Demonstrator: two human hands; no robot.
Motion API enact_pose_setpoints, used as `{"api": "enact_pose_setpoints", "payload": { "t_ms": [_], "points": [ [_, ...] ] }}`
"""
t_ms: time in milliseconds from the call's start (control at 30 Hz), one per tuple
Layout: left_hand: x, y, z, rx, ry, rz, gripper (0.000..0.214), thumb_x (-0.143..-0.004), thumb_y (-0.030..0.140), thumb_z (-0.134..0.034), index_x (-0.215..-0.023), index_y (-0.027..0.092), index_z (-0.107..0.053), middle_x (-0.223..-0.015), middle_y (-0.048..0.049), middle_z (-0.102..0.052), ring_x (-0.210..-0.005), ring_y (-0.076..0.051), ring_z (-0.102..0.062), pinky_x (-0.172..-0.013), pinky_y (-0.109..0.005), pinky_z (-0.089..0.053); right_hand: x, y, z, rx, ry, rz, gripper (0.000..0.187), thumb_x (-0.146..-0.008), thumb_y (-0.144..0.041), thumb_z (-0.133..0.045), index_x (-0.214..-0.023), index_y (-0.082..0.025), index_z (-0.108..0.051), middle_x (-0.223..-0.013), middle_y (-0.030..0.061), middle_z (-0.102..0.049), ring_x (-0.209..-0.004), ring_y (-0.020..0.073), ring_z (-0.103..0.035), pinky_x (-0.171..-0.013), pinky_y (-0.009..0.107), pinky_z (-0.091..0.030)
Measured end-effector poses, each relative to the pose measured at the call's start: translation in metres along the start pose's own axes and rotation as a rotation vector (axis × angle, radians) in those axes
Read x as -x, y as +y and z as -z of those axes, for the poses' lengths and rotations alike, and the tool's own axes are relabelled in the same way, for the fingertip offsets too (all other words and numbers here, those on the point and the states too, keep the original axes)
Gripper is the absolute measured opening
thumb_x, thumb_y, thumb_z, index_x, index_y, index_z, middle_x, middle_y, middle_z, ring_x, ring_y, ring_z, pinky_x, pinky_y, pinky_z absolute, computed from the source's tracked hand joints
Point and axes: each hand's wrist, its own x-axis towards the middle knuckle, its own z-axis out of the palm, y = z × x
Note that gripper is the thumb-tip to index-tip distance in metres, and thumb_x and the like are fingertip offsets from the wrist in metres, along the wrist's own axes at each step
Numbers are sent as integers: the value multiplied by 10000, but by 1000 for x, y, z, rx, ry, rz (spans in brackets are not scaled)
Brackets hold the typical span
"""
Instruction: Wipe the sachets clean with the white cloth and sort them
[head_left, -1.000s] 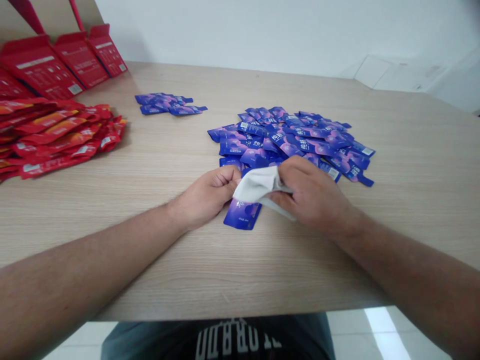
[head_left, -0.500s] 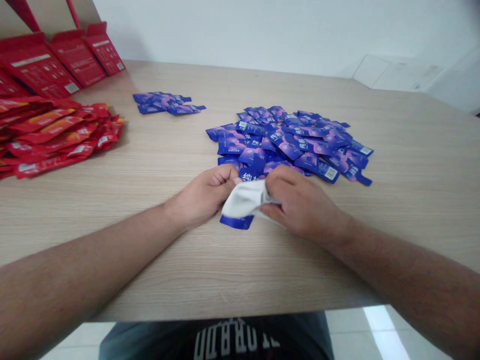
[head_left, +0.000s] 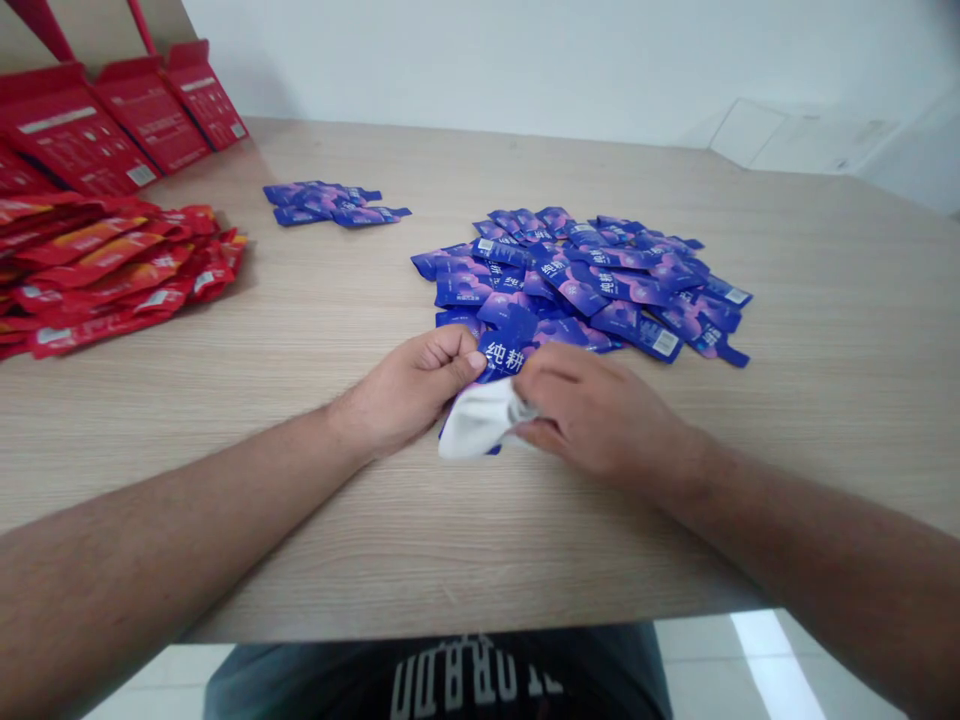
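Observation:
My left hand (head_left: 421, 385) is closed, thumb on top, on the left edge of a blue-purple spouted pouch (head_left: 501, 354) with white lettering. In my right hand (head_left: 589, 410) a white cloth (head_left: 477, 418) is bunched between the fingers. The cloth lies over the lower part of the pouch and hides most of it. Just beyond both hands spreads a loose pile of similar blue-purple pouches (head_left: 585, 275), some showing white barcode labels.
A smaller group of blue-purple pouches (head_left: 330, 203) lies at the back left. Red pouches (head_left: 120, 265) are stacked at the left, with red boxes (head_left: 150, 115) behind them. A white wall (head_left: 525, 70) borders the wooden table (head_left: 420, 560) at the back.
My right hand has drawn the white cloth down and slightly left over the pouch, uncovering more of its lettering. My left hand has stayed in place.

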Motion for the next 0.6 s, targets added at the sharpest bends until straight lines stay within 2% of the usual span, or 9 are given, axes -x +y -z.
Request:
{"api": "enact_pose_setpoints", "payload": {
  "t_ms": [67, 133, 267, 300, 333, 433, 467, 533, 600],
  "points": [
    [0, 0, -1, 28, 7, 12, 329, -870, 404, -768, -806, 182, -534, -598, 56, -517, -478, -63, -414, -460, -185, -298, 0, 6, 2, 26, 101, -145, 211, -984, -381, -640, -940, -178, -602, -963, 80, -620, -905, 240, -583, -786, 362, -456],
    [-1, 0, -1, 54, 20, 21, 334, -860, 395, -781, -799, 181, -533, -596, 56, -520, -475, -62, -416, -459, -185, -305, 0, 6, 2, 18, 122, -179, 221, -980, -386, -645, -924, -179, -595, -956, 84, -617, -898, 240, -581, -779, 361, -460],
    [0, 2, -2, 49, 18, 17, 315, -855, 366, -785, -795, 175, -542, -633, 41, -555, -511, -72, -467, -479, -186, -345, 0, -3, 1, -30, -61, 64, 114, -974, -307, -652, -960, -196, -629, -982, 67, -636, -913, 229, -585, -806, 354, -465],
    [0, 2, -2, 44, 14, 14, 315, -856, 366, -784, -794, 175, -541, -634, 40, -556, -510, -72, -467, -476, -185, -342, 0, -3, 1, -23, -71, 79, 108, -978, -304, -646, -968, -197, -633, -984, 67, -639, -922, 231, -586, -808, 355, -462],
    [0, 2, -2, 47, 12, 12, 319, -858, 371, -783, -793, 176, -539, -628, 42, -552, -502, -70, -461, -470, -184, -334, 0, -1, 1, -10, -43, 51, 124, -983, -317, -642, -968, -195, -631, -985, 70, -640, -929, 234, -587, -809, 358, -460],
    [-1, 2, -2, 65, 17, 24, 326, -865, 382, -777, -794, 179, -532, -594, 54, -521, -462, -59, -415, -445, -181, -299, 0, 10, 3, 32, 131, -163, 240, -980, -411, -650, -917, -184, -602, -954, 81, -625, -905, 242, -584, -786, 363, -455],
    [-1, 2, -2, 66, 21, 28, 324, -865, 379, -777, -793, 177, -533, -589, 56, -516, -458, -56, -407, -443, -179, -297, 0, 11, 4, 39, 148, -197, 259, -972, -423, -658, -900, -183, -593, -940, 81, -619, -890, 242, -582, -772, 363, -453],
    [-1, 2, -2, 62, 28, 33, 315, -865, 367, -776, -794, 175, -537, -600, 50, -531, -474, -60, -431, -454, -178, -319, -1, 9, 3, 23, 104, -146, 237, -963, -395, -673, -895, -184, -590, -943, 77, -617, -889, 240, -582, -772, 360, -456],
    [0, 2, -1, 55, 30, 28, 310, -862, 359, -777, -793, 172, -539, -626, 39, -559, -507, -70, -475, -478, -180, -357, -1, 2, 2, -5, 3, 6, 163, -964, -335, -672, -929, -189, -607, -967, 69, -628, -912, 237, -587, -794, 354, -462]
  ]
}}
